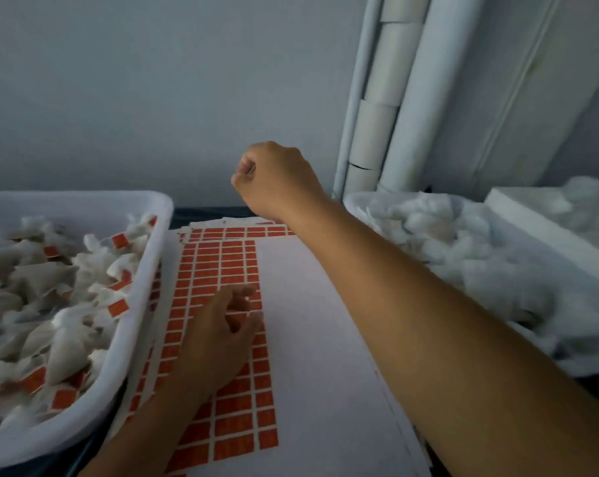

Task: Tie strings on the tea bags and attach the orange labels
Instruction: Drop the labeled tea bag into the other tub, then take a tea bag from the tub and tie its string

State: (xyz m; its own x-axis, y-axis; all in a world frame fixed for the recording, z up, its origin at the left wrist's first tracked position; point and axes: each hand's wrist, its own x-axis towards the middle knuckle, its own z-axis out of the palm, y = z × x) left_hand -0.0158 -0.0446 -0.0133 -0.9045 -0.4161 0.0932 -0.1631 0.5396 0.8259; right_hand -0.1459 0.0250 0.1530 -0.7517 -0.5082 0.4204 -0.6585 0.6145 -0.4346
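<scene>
Orange labels (219, 270) fill a white sticker sheet (325, 339) whose long axis runs away from the person, several more sheets stacked under it; the left hand (219, 342) rests on the grid, thumb and forefinger curled close, whether on a label I cannot tell. Left of the sheet one white tub (133, 304) holds many labelled tea bags (60, 304), too many to count; right of it a second tub (566, 359) holds plain white ones. Beyond the sheet's far end the right hand (277, 180) hangs raised, fingers clenched, contents hidden.
</scene>
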